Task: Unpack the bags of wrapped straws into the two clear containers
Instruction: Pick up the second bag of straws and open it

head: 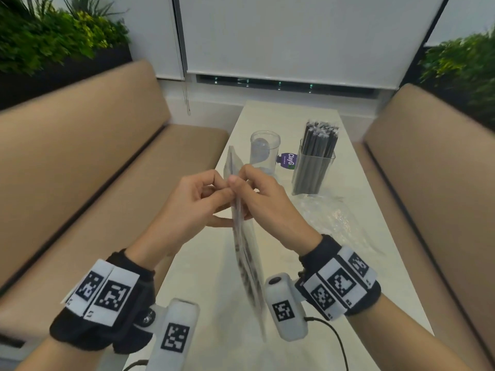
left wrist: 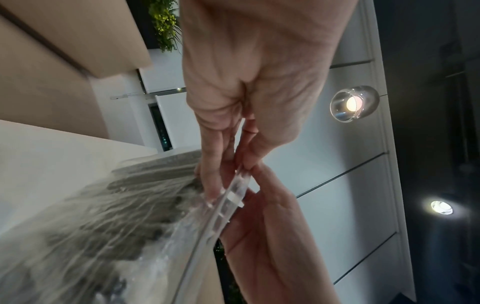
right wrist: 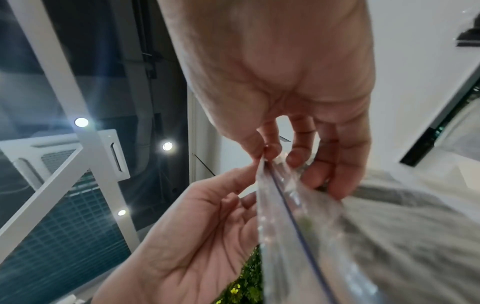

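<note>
between two tan booth benches (head: 88,156) runs a long white table (head: 214,277), with drawn white blinds (head: 294,36) on the far wall and green plants (head: 53,30) behind each backrest.

above the middle of the table, both hands meet at the top edge of a clear zip bag of wrapped straws (head: 247,263). the left hand (head: 187,207) pinches one side of the zip strip between thumb and forefinger; in the left wrist view its other fingers lie along the bag's face. the right hand (head: 265,202) pinches the opposite side of the same strip at nearly the same spot, thumb and forefinger tight together, the remaining fingers curled against the plastic. the bag hangs edge-on to the head camera, its lower end blurred and near the table's front edge; whether it touches the table cannot be told. the grey wrapped straws (left wrist: 135,205) show through the film.

further along the table, toward its far end, a round clear container (head: 264,151) stands with no straws visible in it. right of it a square clear container (head: 313,170) stands full of upright dark wrapped straws. a small purple label (head: 288,160) lies between the two. crumpled clear plastic (head: 337,218) lies near the right edge, just in front of the square container.
</note>
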A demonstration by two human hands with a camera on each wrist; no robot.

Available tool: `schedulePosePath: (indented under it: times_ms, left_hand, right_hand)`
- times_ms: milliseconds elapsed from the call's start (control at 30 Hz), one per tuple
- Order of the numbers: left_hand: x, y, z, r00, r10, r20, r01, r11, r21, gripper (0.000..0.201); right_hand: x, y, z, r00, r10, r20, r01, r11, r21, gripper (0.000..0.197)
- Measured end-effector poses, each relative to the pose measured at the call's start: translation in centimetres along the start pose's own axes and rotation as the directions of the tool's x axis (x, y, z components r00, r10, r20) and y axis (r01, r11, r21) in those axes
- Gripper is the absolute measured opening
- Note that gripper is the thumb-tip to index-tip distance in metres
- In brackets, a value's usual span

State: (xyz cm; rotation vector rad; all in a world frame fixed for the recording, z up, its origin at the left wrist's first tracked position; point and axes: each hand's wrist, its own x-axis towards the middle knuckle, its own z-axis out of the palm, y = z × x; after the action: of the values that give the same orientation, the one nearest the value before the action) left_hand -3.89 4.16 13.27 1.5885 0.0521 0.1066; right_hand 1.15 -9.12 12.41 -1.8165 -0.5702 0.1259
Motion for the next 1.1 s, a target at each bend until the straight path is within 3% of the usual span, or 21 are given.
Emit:
schedulePosePath:
  times_ms: [100,133,200,267,333,433,467,567,667,733,767,833,867,900,967,1000,1067,1100]
  left_hand:
    - [0.1,-0.5,0.4,0.994,0.045,-0.1,-0.033,0.992,0.12,0.023]
    - [0.2,-0.8,0.7,0.98,0.126,-0.153,-0.081,0.96,0.269,0.023]
    - [0.5,-1.5,0.8,0.921,0.307,-0.239,-0.12,0.809,0.575,0.022]
    - [0.9,-1.5,-0.2,0.875,0.382,-0.296,-0.103,0.746,0.658,0.024]
    - [1.1,-1.5,-1.2,0.862,0.439,-0.251,-0.145,0.691,0.708,0.018]
    - [0.6,-2.1,-1.1,0.898,0.44,0.005,-0.277,0.556,0.784,0.026]
    - [0.5,-2.3,-0.7,0.931,0.365,0.032,-0.252,0.576,0.777,0.024]
    - [1.1,-2.7,0.6,0.986,0.146,-0.085,-0.062,0.781,0.622,0.024]
    - [1.4,-2.6,0.9,0.966,0.244,-0.081,-0.141,0.766,0.627,0.053]
    - [1.0,-2.1,-0.3,0.938,0.345,0.022,-0.26,0.662,0.703,0.068]
    - [0.7,-2.0,-1.2,0.926,0.371,0.07,-0.282,0.555,0.783,0.076]
    - [-0.3,-1.9,-3.2,0.95,0.299,0.09,-0.171,0.257,0.951,0.09]
    - [-0.7,-2.2,-4.2,0.975,0.22,0.039,-0.071,0.14,0.988,0.094]
    - [-1.0,-2.7,-5.0,0.987,0.159,0.005,-0.018,0.081,0.997,0.097]
    - [-1.3,-3.6,-6.0,0.999,0.043,0.017,-0.025,0.188,0.982,0.097]
    - [-1.4,-3.6,-6.1,0.999,0.014,0.048,-0.05,0.298,0.953,0.094]
    - [-1.8,-3.5,-6.0,0.998,-0.021,0.063,-0.035,0.646,0.763,0.084]
    - [-2.0,-3.5,-5.9,0.997,-0.053,0.063,0.01,0.832,0.554,0.085]
  right_hand:
    - [0.1,0.2,0.2,0.997,-0.055,-0.044,0.052,0.996,-0.072,0.028]
    - [0.1,0.3,0.4,0.996,-0.063,-0.067,0.057,0.994,-0.094,0.027]
    - [-0.1,0.4,0.7,0.991,-0.07,-0.116,0.056,0.991,-0.119,0.03]
    - [-0.6,0.3,0.6,0.989,-0.075,-0.126,0.058,0.989,-0.136,0.038]
    - [-0.9,0.4,0.1,0.988,-0.062,-0.145,0.04,0.988,-0.146,0.038]
    - [-0.4,0.7,-0.5,0.968,-0.052,-0.244,0.022,0.992,-0.124,0.03]
    - [-0.2,0.8,-0.5,0.96,-0.058,-0.275,0.023,0.991,-0.13,0.029]
    - [0.2,1.0,-0.1,0.963,-0.053,-0.263,0.008,0.985,-0.17,0.02]
    - [-0.2,1.6,0.2,0.996,0.056,-0.072,-0.073,0.962,-0.264,0.034]
    - [-0.6,2.1,-0.7,0.998,0.061,-0.02,-0.065,0.938,-0.34,0.037]
    - [-0.7,2.3,-1.7,0.998,0.041,-0.039,-0.053,0.921,-0.387,0.035]
    - [-0.8,2.4,-4.6,0.995,0.01,-0.102,-0.056,0.887,-0.459,0.031]
    - [-0.8,2.4,-6.0,0.992,0.011,-0.122,-0.069,0.874,-0.481,0.029]
    - [-0.9,2.4,-7.1,0.992,0.031,-0.124,-0.088,0.869,-0.488,0.027]
    - [-1.3,2.6,-7.9,0.993,0.085,-0.084,-0.115,0.871,-0.478,0.022]
    - [-1.5,2.8,-7.9,0.991,0.111,-0.07,-0.131,0.874,-0.468,0.02]
    - [-1.9,3.4,-7.3,0.976,0.205,-0.071,-0.216,0.89,-0.401,0.022]
    - [-2.1,3.7,-6.9,0.96,0.273,-0.069,-0.28,0.897,-0.342,0.024]
